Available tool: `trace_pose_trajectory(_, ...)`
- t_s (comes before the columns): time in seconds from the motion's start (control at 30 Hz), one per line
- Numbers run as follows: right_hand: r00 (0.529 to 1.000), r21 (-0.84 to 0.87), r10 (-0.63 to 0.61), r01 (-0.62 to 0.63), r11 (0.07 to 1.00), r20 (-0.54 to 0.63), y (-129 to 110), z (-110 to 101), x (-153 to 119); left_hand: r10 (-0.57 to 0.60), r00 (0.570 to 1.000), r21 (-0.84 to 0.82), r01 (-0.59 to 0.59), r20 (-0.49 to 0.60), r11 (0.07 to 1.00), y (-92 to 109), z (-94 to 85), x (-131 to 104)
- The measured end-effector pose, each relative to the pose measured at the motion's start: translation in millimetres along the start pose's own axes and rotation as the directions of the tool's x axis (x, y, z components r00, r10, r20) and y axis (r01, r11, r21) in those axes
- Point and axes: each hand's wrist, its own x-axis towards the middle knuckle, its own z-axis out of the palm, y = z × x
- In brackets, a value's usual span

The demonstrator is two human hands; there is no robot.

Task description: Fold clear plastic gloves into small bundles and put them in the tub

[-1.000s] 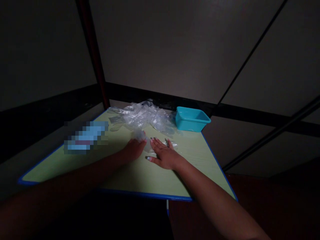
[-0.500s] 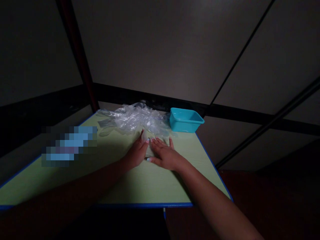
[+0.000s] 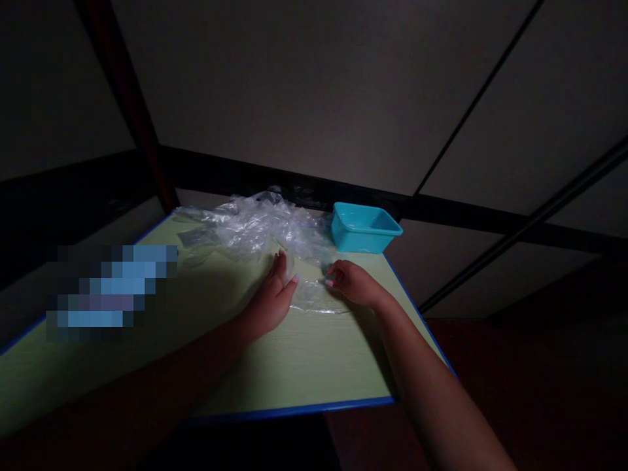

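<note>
A thin piece of clear plastic (image 3: 318, 299) lies flat on the table between my hands; whether it is a bag or a glove I cannot tell. My left hand (image 3: 271, 297) rests at its left side, thumb and fingers apart, with some film behind the fingers. At the upper right of the piece, my right hand (image 3: 354, 282) has its fingers curled into a pinch at the film's edge. Just beyond both hands spreads a crumpled heap of clear plastic (image 3: 260, 226).
The pale green table (image 3: 294, 373) has a blue edge. A turquoise plastic bin (image 3: 366, 239) stands at the back right, beside the heap. A pixelated bluish item (image 3: 112, 284) is on the left. Dark-framed panels (image 3: 294, 91) rise behind the table.
My right hand has moved right, away from my left hand, and its spread fingers have curled in. The flat plastic piece now shows between them. The view has shifted slightly.
</note>
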Motion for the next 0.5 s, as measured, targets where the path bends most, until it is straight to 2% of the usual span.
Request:
trace_pose_trajectory(0.23,1.000,-0.014,-0.002,0.002,1.000,0.009,0.8,2.9,0.7,0.010,1.000,0.003,-0.010,0.021,1.000,-0.9,3.9,0.2)
trace_pose_trajectory(0.4,0.992,0.117,-0.125,0.127,0.985,-0.025,-0.3,1.9,0.6,0.017,0.999,0.046,-0.018,0.029,0.999,-1.2,4.0,-2.8)
trace_pose_trajectory(0.5,0.983,0.132,-0.181,0.183,0.974,-0.026,-0.7,0.4,-0.6,0.042,0.998,0.087,-0.046,0.051,0.995,-3.7,4.6,-2.6)
